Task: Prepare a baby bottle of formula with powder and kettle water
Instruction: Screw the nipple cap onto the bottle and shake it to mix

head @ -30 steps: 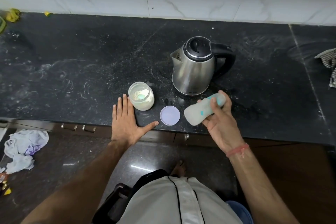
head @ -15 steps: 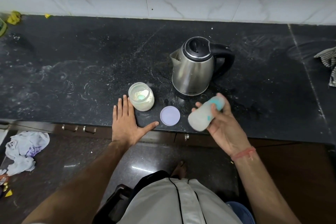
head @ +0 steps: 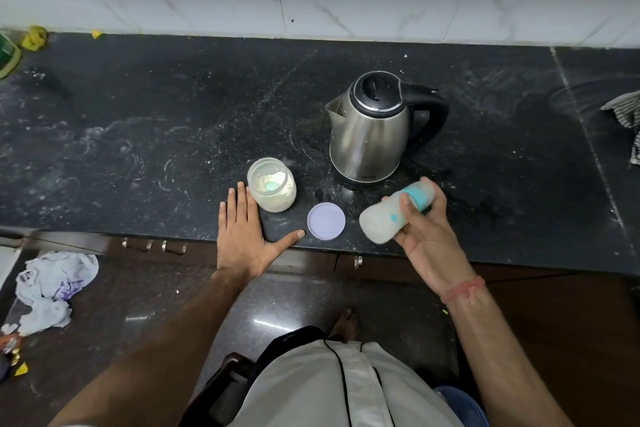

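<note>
The right hand (head: 427,236) is gripping the baby bottle (head: 394,211) tilted on its side above the counter's (head: 138,135) front edge, fingers curled round it. The left hand (head: 244,232) is lying flat, fingers spread, apparently touching the open powder jar (head: 272,189).

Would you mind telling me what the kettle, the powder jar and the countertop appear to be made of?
Kettle: brushed stainless steel by its dull silver sheen, with a glossy black lid and handle, probably plastic.
Jar: clear glass or plastic, since the pale powder shows through; which one I cannot tell.
Countertop: polished black stone, likely granite, judging by its white speckles and a seam at the right.
</note>
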